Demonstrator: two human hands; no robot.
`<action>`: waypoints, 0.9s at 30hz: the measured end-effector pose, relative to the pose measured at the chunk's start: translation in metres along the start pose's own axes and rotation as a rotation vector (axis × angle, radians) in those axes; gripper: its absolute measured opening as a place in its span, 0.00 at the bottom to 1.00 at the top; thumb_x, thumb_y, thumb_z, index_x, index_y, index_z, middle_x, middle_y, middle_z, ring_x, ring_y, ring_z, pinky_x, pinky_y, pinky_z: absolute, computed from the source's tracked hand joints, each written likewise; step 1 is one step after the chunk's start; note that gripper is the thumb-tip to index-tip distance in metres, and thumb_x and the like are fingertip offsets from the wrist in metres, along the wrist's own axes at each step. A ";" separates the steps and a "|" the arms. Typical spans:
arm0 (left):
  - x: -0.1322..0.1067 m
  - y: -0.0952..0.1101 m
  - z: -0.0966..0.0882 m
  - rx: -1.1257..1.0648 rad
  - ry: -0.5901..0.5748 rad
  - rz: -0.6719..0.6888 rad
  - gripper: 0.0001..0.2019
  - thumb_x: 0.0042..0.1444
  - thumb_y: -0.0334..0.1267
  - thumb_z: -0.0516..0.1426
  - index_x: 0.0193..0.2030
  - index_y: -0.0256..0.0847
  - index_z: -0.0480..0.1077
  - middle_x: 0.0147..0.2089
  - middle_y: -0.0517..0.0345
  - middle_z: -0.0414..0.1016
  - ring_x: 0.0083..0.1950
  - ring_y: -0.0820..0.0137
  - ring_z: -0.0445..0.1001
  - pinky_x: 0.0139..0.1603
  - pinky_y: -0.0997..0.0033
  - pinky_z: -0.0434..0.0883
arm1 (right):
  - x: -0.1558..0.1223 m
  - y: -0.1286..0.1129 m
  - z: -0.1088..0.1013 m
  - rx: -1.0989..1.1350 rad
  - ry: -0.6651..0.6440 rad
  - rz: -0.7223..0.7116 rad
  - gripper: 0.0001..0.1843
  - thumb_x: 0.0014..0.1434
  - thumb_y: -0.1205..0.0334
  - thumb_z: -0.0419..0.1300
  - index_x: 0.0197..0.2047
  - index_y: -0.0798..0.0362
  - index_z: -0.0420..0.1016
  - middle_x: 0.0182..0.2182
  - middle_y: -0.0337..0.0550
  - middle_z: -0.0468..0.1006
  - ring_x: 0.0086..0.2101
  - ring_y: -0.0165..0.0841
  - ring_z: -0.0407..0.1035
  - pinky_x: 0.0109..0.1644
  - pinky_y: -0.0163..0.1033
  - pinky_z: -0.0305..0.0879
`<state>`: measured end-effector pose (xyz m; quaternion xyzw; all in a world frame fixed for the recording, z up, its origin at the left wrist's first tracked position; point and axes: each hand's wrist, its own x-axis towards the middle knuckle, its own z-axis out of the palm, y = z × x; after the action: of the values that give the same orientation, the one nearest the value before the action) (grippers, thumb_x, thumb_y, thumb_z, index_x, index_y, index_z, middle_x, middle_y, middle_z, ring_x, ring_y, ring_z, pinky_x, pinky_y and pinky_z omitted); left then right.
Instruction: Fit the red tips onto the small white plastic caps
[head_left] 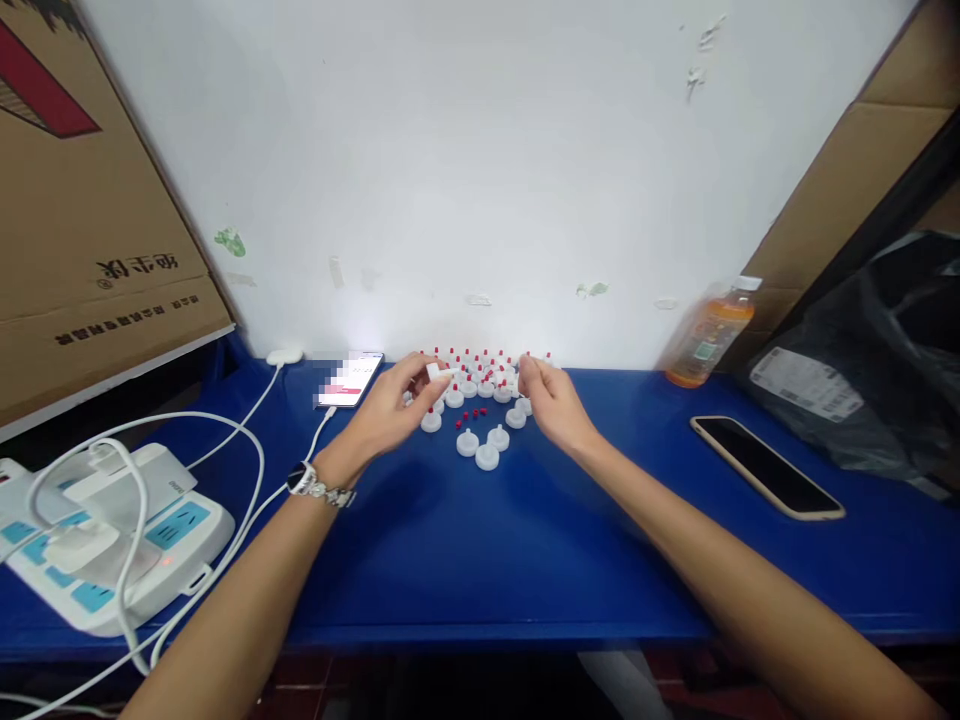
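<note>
Left hand (394, 402) pinches white cap (434, 373), spout (451, 371) pointing level toward the closed-fingered right hand (553, 400).

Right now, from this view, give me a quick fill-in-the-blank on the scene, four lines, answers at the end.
1. The left hand holds a piece that is ____ in colour.
2. The tiny loose bits on the blue table are ____ in colour.
3. The wristwatch is worn on the person's ____ wrist.
4. The bottle contains liquid that is ____ in colour.

Missing words: white; red; left; orange.
</note>
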<state>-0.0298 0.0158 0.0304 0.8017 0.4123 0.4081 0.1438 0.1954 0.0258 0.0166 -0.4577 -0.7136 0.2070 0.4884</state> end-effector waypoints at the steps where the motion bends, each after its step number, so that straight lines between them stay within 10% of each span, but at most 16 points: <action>1: 0.000 -0.005 -0.004 0.018 -0.025 -0.011 0.16 0.65 0.48 0.53 0.52 0.41 0.71 0.39 0.56 0.72 0.35 0.71 0.69 0.38 0.70 0.67 | 0.002 0.004 -0.001 -0.088 -0.049 -0.030 0.24 0.69 0.46 0.44 0.25 0.51 0.59 0.22 0.37 0.63 0.27 0.31 0.57 0.34 0.37 0.53; 10: -0.010 -0.018 -0.003 0.106 -0.402 -0.160 0.15 0.56 0.44 0.61 0.48 0.40 0.70 0.34 0.59 0.73 0.35 0.67 0.72 0.38 0.68 0.67 | 0.004 0.017 0.014 -0.416 -0.297 -0.141 0.09 0.63 0.58 0.57 0.39 0.49 0.79 0.32 0.40 0.78 0.39 0.36 0.65 0.48 0.45 0.50; 27: -0.008 -0.004 0.010 0.145 -0.314 -0.139 0.18 0.53 0.32 0.55 0.52 0.39 0.71 0.36 0.58 0.74 0.33 0.70 0.71 0.36 0.69 0.68 | -0.002 0.033 -0.018 -0.411 -0.344 -0.015 0.08 0.57 0.68 0.57 0.38 0.53 0.77 0.31 0.41 0.79 0.30 0.30 0.68 0.35 0.35 0.58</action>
<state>-0.0269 0.0127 0.0178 0.8333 0.4676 0.2363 0.1762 0.2271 0.0375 -0.0014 -0.4999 -0.8165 0.1288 0.2585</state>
